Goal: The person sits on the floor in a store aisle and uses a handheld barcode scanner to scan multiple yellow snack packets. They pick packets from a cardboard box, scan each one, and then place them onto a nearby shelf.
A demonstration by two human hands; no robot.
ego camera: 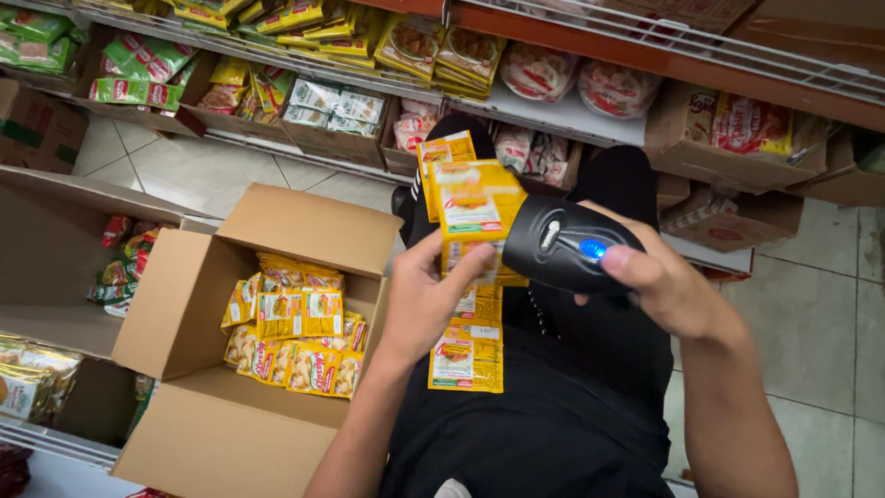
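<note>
My left hand [426, 293] holds up a strip of joined yellow sachets [468, 214]; the strip hangs down over my lap in black clothing. My right hand [666, 286] grips a black handheld scanner [564, 242] with a lit blue button under my thumb. The scanner's head touches the right edge of the top sachet. Left of my knees an open cardboard box [175, 304] holds several more yellow sachet strips [293, 334].
Store shelves [572, 115] run across the top, with packets in cardboard trays. A larger open carton [64, 249] with packets stands at the left. Grey floor tiles [830, 314] lie to the right and behind the box.
</note>
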